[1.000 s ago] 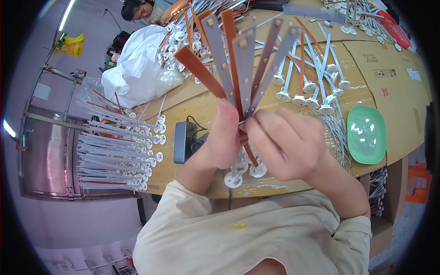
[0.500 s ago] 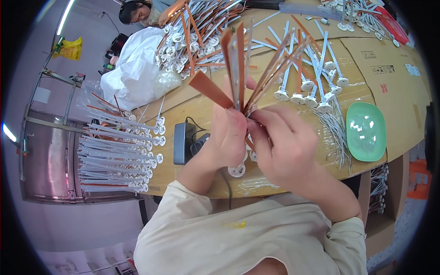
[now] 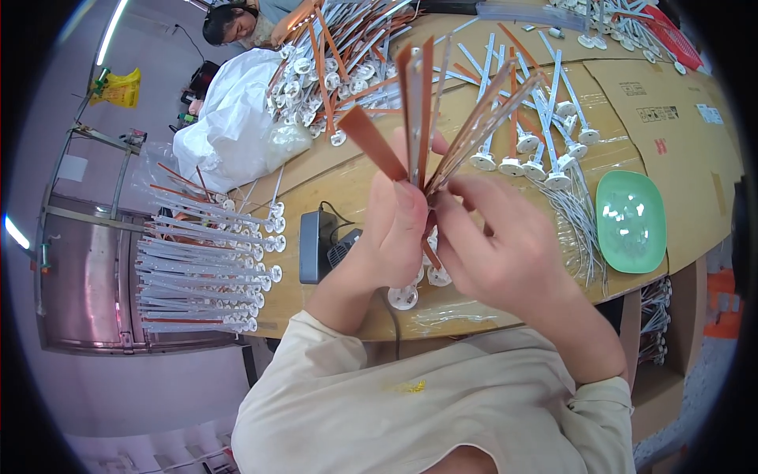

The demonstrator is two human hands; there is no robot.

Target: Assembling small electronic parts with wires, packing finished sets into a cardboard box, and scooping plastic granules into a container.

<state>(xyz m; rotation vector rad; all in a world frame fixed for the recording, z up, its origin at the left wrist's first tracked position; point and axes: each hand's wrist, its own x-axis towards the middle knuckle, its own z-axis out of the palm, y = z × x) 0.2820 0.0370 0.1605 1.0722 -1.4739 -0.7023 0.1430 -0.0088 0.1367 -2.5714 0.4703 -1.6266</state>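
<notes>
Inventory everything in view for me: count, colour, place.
Held strips: several, orange-brown and pale, between both hands
Round bases: at least two, white, below hands
Strip row: many, mostly pale, left
Strip heap: many, orange and pale, far side
Strip cluster: several, pale and orange, right of hands
Wires: many, pale, beside tray
Tray: one, green, right
Basket: one, red, far right
Device: one, dark, left of hands
Plastic bag: one, white, far left
Hanging bag: one, yellow, left rack
Co-worker: one, blue-grey top, far left
Table: one, brown, centre
Left hand: one, bare, gripping strips
Right hand: one, bare, pinching strips
</notes>
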